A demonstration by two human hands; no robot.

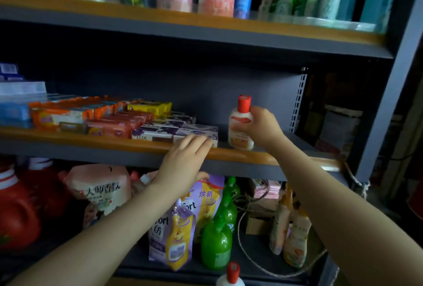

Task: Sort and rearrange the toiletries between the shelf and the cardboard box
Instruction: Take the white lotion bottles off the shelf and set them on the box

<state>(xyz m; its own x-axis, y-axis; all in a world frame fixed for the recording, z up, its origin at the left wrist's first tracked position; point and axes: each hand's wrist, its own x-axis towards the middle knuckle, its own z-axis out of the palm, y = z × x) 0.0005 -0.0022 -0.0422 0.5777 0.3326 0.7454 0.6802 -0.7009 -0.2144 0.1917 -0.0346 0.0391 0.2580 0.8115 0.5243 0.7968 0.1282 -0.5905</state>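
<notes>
1. The right hand [261,125] has its fingers wrapped around a small white bottle [240,123], standing on the middle shelf [240,155].
2. The left hand [185,159] lies flat and open against the purple soap boxes [178,132].
3. It looks like a placing step; next, let go gently so the bottle stays up.

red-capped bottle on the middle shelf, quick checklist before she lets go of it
1. Right hand grips the red-capped bottle: ok.
2. Bottle upright: ok.
3. Base fully down on the middle shelf: cannot tell.
4. Gap to the purple soap boxes: ok.
5. Left hand rests on the front soap box, clear of the bottle: ok.
6. Cap shut: cannot tell.
</notes>
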